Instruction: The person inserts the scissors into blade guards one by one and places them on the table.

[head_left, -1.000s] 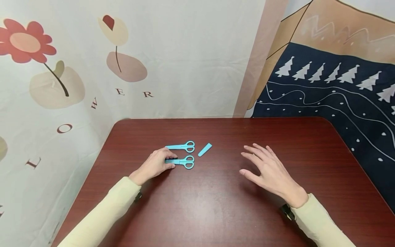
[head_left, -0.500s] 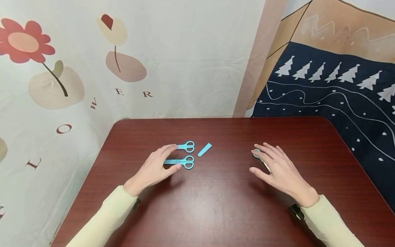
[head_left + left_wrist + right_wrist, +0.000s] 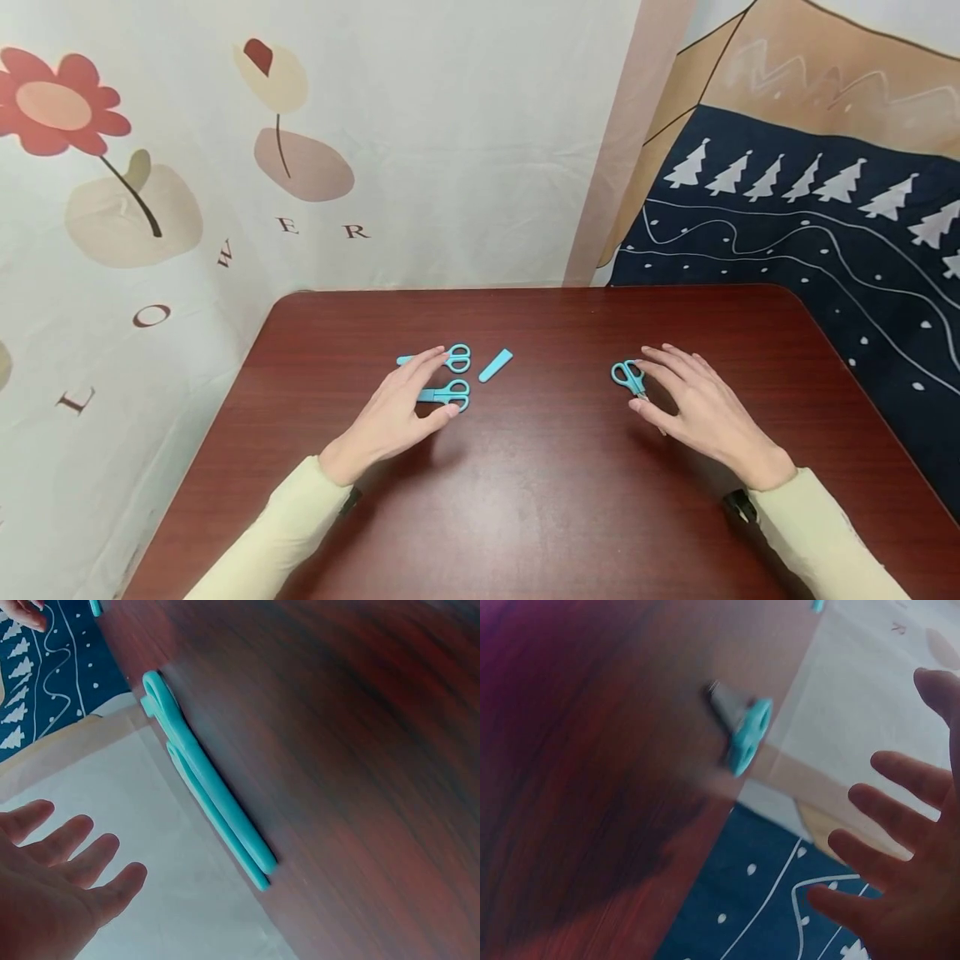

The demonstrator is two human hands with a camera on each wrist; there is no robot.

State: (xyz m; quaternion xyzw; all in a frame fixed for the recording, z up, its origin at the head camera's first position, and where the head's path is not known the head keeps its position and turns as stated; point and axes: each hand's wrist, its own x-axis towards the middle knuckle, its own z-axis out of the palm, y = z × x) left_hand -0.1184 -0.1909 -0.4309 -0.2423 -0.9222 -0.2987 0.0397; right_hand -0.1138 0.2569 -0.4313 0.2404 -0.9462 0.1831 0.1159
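My left hand [image 3: 393, 412] hovers with loosely spread fingers over two pairs of turquoise scissors at the table's left. The far pair [image 3: 460, 358] and the near pair [image 3: 457, 390] lie parallel, handles to the right, blades in turquoise covers; my hand partly hides both. Right of them is a loose turquoise blade cover [image 3: 496, 365], lying slantwise. My right hand [image 3: 705, 412], fingers apart and holding nothing, hangs above and beside a third pair of scissors [image 3: 627, 377]. Its bare metal blades [image 3: 727, 705] show in the right wrist view.
The reddish-brown wooden table [image 3: 525, 500] has rounded far corners. Behind it hangs a pale cloth [image 3: 465, 167] with printed flowers and letters. A dark blue cloth [image 3: 750, 233] with white trees hangs at the right.
My left hand has let go of the near scissors' covered blades, lifted and shifted right. My right hand has moved right, uncovering the third scissors. The scissors and loose cover stay put.
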